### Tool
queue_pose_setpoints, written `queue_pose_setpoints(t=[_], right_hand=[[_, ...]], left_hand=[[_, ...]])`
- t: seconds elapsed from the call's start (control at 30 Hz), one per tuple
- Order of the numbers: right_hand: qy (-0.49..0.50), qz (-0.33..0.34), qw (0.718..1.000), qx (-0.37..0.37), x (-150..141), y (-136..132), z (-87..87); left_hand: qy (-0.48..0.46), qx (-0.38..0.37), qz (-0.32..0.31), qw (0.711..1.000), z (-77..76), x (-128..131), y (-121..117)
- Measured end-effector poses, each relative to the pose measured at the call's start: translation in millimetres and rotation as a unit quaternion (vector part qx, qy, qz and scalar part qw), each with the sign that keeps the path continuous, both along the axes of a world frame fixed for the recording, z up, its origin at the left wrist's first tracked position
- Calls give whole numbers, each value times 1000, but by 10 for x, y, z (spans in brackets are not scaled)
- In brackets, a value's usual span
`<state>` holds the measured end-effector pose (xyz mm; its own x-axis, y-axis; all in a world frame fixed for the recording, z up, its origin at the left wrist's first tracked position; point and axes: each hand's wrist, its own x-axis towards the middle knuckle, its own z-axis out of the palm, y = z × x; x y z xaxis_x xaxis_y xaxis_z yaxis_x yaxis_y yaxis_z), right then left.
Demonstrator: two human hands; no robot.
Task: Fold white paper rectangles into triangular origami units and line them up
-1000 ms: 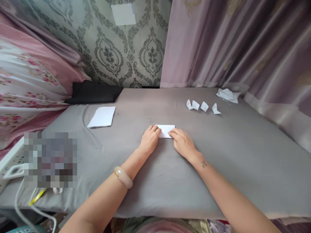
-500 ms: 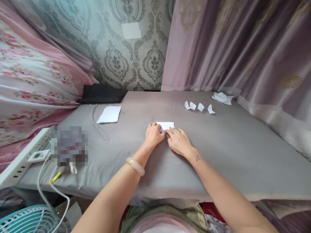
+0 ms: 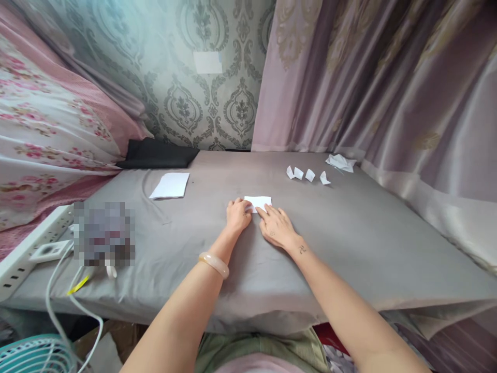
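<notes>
A small folded white piece of paper lies flat on the grey cloth in front of me. At its left end is my left hand, fingers bent and thumb against the edge, closed on the paper; its fingertips are partly hidden. A pale bangle circles the left forearm. My right hand rests at the paper's lower right, its fingers stretched out and pressing on the surface. Both hands cover parts of the paper's near side.
Several small folded paper pieces stand at the back right, near crumpled paper. A white paper stack lies left, before a black cloth. A power strip, cables and a blurred object occupy the left edge.
My right hand has slid slightly away from my left, and more of the paper's near edge shows between them. The whole view has shifted a little.
</notes>
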<state>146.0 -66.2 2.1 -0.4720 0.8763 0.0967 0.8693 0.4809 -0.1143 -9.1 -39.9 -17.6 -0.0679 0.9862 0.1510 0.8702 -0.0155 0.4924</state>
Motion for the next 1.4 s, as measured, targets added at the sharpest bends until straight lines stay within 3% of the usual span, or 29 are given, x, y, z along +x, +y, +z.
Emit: queue_pose_setpoints(t=[0.23,0.47,0.8,1.03,1.17,1.4], right_hand=[[-24,2,999,-25,-81,-52,53],[5,-19,998,-61,-70,-55,59],[37,-89,993,-76,254,-107,89],[94,-101,987,-76,469,-150,-8],[115,-106,986,-55,477,37,0],[156,-39,983,-89,209,833,105]], left_hand=[[-22,-16,-47,999,28,-161,36],[-29,-11,-55,998,5,-180,27],[-39,-1,-50,998,-92,-206,66],[-49,12,-36,998,-62,-151,15],[-64,20,-48,997,-64,-142,6],[-103,21,-51,993,-94,-209,66]])
